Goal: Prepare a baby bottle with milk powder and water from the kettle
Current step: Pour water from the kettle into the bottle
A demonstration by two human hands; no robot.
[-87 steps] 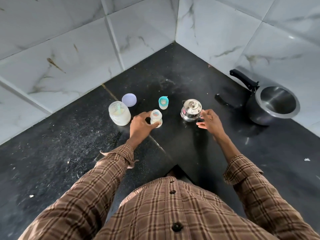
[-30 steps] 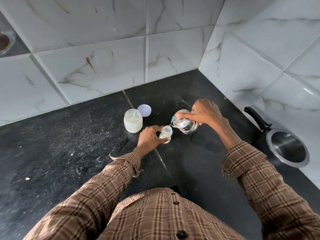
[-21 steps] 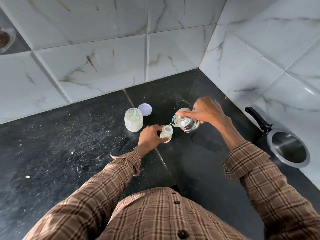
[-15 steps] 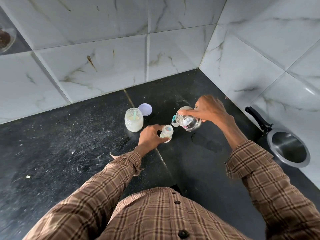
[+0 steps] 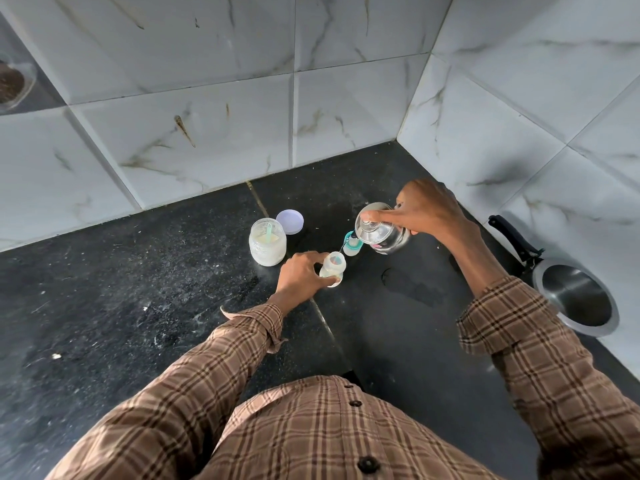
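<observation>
Fingers [image 5: 313, 268] of left hand [image 5: 301, 273] clamping bottle [image 5: 333, 268] upright on counter [image 5: 138, 289]; right hand [image 5: 427, 211] gripping kettle [image 5: 379, 232], now tipping further than a second ago, thin stream entering bottle mouth. Water filling underway; powder jar [image 5: 267, 245] sitting open beside.

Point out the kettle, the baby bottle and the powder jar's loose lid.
kettle [image 5: 381, 233]: head view, on its steel body.
baby bottle [image 5: 333, 266]: head view, on its open mouth.
loose lid [image 5: 290, 221]: head view, on its flat lilac top.
</observation>
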